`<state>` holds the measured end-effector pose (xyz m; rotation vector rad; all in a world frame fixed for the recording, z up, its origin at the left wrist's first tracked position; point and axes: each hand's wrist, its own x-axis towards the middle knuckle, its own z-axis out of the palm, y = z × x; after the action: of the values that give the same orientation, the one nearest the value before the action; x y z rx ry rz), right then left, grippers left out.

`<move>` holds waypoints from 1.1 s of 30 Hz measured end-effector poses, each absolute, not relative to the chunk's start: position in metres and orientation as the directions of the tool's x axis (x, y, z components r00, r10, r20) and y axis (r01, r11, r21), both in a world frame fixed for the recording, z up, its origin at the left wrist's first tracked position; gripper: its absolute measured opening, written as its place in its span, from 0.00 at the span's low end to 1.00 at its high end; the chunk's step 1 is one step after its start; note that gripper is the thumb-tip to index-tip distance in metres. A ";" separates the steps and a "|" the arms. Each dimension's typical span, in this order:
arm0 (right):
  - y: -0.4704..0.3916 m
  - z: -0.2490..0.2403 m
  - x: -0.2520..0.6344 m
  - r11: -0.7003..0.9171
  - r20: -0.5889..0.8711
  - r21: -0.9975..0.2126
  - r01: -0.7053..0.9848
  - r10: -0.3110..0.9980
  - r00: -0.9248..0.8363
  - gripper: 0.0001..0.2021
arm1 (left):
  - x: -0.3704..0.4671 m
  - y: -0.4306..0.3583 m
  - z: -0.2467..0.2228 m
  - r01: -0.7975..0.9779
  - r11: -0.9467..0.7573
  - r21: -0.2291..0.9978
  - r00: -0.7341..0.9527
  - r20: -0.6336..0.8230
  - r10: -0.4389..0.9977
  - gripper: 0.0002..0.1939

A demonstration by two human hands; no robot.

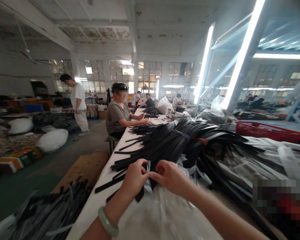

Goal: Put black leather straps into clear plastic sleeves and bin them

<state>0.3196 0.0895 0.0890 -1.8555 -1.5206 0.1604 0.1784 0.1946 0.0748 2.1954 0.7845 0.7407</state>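
So there's this pale, thin strip [148, 186] right up front, over the near part of the long white worktable [90, 208], just by the loose ends of a big heap of flat black strips [162, 143]. Left hand [135, 175] has thumb and fingers pinched together on it, and there's a green bangle [107, 222] on that wrist. Right hand [170, 176] is curled with the thumb poking out to meet the left fingertips; can't tell if it's actually gripping the strip too.

Tabletop's pretty loaded: crinkly translucent plastic [162, 213] below the hands, the black stuff fanned out beyond, and a seated co-worker [118, 116] at the left edge further up.

Containers: a white tub [3, 228] bottom left is piled with dark strips, near a cardboard sheet [90, 166]. Red crate [272, 133] over on the right, can't make out what's inside. Stuffed white sack [53, 140] on the green floor.

Room's a big, worn workshop with glaring tube lights [205, 63], paned windows [150, 75] and someone standing [78, 100] off left.
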 end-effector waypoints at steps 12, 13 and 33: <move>0.137 0.043 0.313 -0.009 0.053 -0.981 0.196 0.950 0.306 0.19 | 0.164 0.213 0.069 0.308 -0.405 0.861 0.648 0.121 0.752 0.21; 0.135 0.046 0.311 -0.007 0.065 -0.974 0.227 0.948 0.311 0.18 | 0.165 0.213 0.068 0.264 -0.361 0.894 0.663 0.104 0.741 0.23; 0.119 0.055 0.335 0.386 0.387 -0.089 0.918 0.863 -0.325 0.09 | 0.164 0.229 0.056 0.071 -0.272 0.960 0.682 0.152 0.715 0.31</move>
<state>0.3355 0.1188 0.0545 -1.5441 -2.2794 -0.2067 0.1636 0.2291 0.0556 1.7576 0.6306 0.7058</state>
